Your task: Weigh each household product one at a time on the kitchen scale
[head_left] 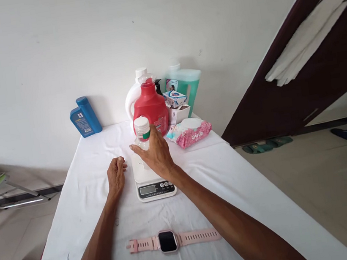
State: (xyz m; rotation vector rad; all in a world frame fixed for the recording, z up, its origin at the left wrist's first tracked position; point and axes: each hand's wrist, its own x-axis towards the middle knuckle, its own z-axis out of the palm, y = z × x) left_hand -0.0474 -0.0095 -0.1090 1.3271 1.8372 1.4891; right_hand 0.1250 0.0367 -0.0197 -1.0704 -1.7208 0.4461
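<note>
A clear plastic bottle with a white cap (141, 123) and a green and red label stands on a white digital kitchen scale (156, 190). My right hand (157, 151) is wrapped round the bottle from the right, its thumb reaching across the front and its fingers on the far side. The hand covers part of the bottle and of the weighing plate. Left of the scale, my left hand (116, 174) rests on the white cloth with its fingers loosely curled in and nothing visible in them. The scale's display looks blank.
A pink smartwatch (167, 240) lies flat near the front. Behind the scale stand a red jug (148, 105), a white jug, a green jug (191, 86), small boxes (175, 98) and a pink wipes pack (191, 132). A blue bottle (85, 118) stands at the back left corner.
</note>
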